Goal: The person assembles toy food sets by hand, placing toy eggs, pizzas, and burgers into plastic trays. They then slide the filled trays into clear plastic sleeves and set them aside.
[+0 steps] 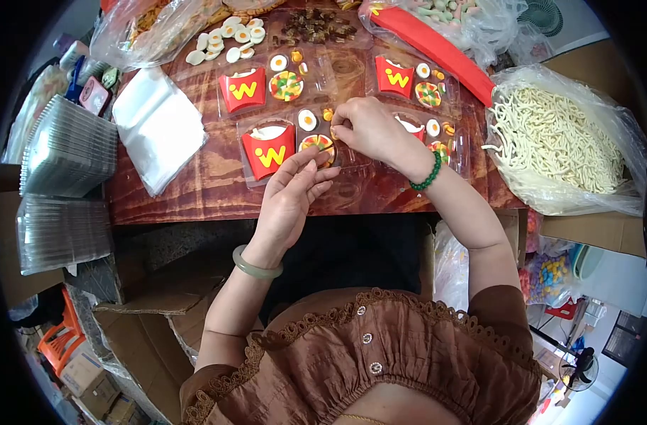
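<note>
Four clear trays hold red fry boxes with a yellow W, among them the front-left box [269,151], the back-left box [243,90] and the back-right box [395,76]. Beside each box lie a fried-egg piece [307,120], a small orange piece and a pizza piece [286,86]. My right hand [369,127] is pinched above the right edge of the front-left tray; what it holds, if anything, is too small to name. It partly covers the front-right tray. My left hand [295,188], fingers apart and empty, is at the near edge of the front-left tray, by its pizza piece [316,147].
Stacked clear trays [68,149] and plastic sheets [159,131] are on the left. Loose egg pieces [228,37] and brown pieces [316,27] lie at the back. A bag of pale strands [561,134] is on the right, near a long red strip [437,49].
</note>
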`<act>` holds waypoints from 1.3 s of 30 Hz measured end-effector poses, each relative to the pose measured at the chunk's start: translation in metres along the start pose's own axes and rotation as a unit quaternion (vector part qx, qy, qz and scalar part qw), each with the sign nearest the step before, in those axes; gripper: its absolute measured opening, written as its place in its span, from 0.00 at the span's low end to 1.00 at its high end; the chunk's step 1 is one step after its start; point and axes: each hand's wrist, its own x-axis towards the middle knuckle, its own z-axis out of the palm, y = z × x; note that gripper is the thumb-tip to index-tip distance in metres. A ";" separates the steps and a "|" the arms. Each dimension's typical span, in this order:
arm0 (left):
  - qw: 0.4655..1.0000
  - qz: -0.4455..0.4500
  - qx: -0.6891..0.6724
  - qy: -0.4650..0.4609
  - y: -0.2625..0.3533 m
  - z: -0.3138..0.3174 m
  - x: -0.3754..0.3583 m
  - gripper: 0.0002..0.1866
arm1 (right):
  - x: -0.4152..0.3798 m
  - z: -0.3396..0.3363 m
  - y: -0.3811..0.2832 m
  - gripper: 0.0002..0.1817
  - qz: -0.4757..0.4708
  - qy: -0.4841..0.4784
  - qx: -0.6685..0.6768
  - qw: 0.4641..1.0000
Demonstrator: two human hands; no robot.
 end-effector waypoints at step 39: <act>0.990 0.097 0.055 0.088 0.131 0.004 0.295 0.13 | -0.179 -0.036 0.044 0.08 -0.003 0.243 0.325 0.914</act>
